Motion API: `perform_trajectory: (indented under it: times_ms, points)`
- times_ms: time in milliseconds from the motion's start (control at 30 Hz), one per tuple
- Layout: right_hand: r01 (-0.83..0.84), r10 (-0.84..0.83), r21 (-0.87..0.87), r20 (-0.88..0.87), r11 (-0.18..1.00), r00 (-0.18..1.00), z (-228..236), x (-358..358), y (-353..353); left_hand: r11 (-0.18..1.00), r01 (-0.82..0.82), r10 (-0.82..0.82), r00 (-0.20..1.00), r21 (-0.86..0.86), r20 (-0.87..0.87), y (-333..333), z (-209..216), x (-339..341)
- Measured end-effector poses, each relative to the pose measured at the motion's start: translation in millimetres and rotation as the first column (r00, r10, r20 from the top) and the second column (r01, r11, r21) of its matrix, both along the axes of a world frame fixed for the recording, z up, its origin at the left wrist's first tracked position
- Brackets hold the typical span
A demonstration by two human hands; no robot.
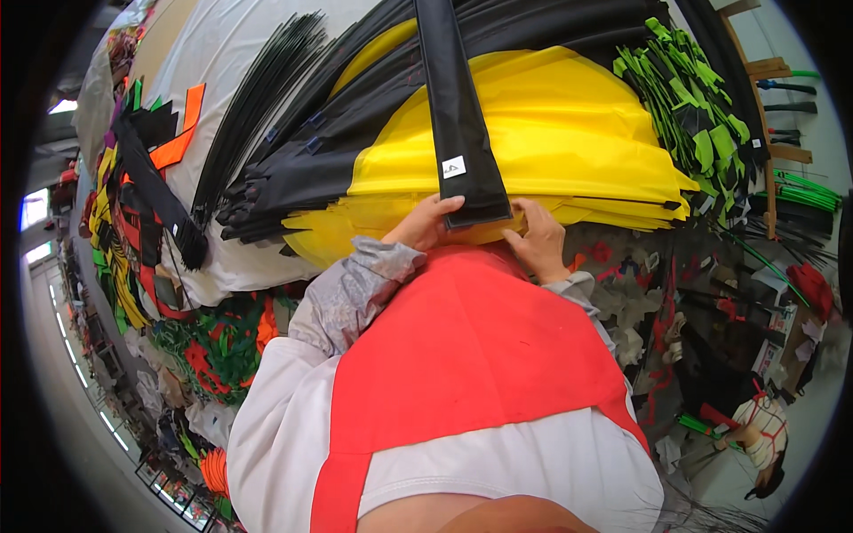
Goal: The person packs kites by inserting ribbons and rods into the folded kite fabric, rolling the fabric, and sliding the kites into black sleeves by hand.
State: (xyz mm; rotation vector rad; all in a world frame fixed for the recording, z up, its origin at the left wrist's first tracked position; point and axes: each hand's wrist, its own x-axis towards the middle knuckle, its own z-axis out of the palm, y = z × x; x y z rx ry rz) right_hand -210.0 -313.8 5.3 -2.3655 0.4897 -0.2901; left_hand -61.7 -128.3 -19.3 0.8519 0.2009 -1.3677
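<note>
Two hands: both pinch the near end of one long black fabric sleeve [458, 115].
Left hand [425, 224]: fingers curled on the sleeve's left corner.
Right hand [538, 238]: fingers closed on its right corner.
Sleeve: narrow, matte black, small white label, lying across stacked yellow fabric panels [551, 133].
Beside: bundle of thin black rods [258, 98].

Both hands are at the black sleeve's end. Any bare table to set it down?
Only the white sheet, between the black rod bundle and the orange strip. Yellow fabric stack fills the middle by the left hand and right hand; green pieces crowd the right.
</note>
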Motion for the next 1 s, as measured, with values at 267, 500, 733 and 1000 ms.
perform_trajectory:
  times_ms: [267, 500, 733, 1000]
  points:
    - [0.06, -0.097, 0.634, 0.023, 0.771, 0.995, -56.8, 31.5, -15.4, 0.974, -0.094, 0.095, 0.995, 0.205, 0.001, -16.1, -2.2, 8.4]
    - [0.308, -0.104, 0.769, -0.303, 0.56, 0.947, -53.2, 50.0, -17.4, 0.911, -0.124, -0.014, 0.944, 0.394, 0.329, -24.6, -11.0, 9.7]
    - [0.294, -0.171, 0.78, -0.239, 0.553, 0.956, -39.4, 123.1, -22.4, 0.795, 0.449, -0.573, 0.329, 0.409, 0.751, -63.6, 27.0, -13.5]
    - [0.35, -0.498, 0.71, 0.0, 0.611, 0.867, 27.4, -11.7, -147.7, 0.941, 0.036, -0.305, 0.521, 0.336, 0.797, 2.8, 24.8, 20.7]
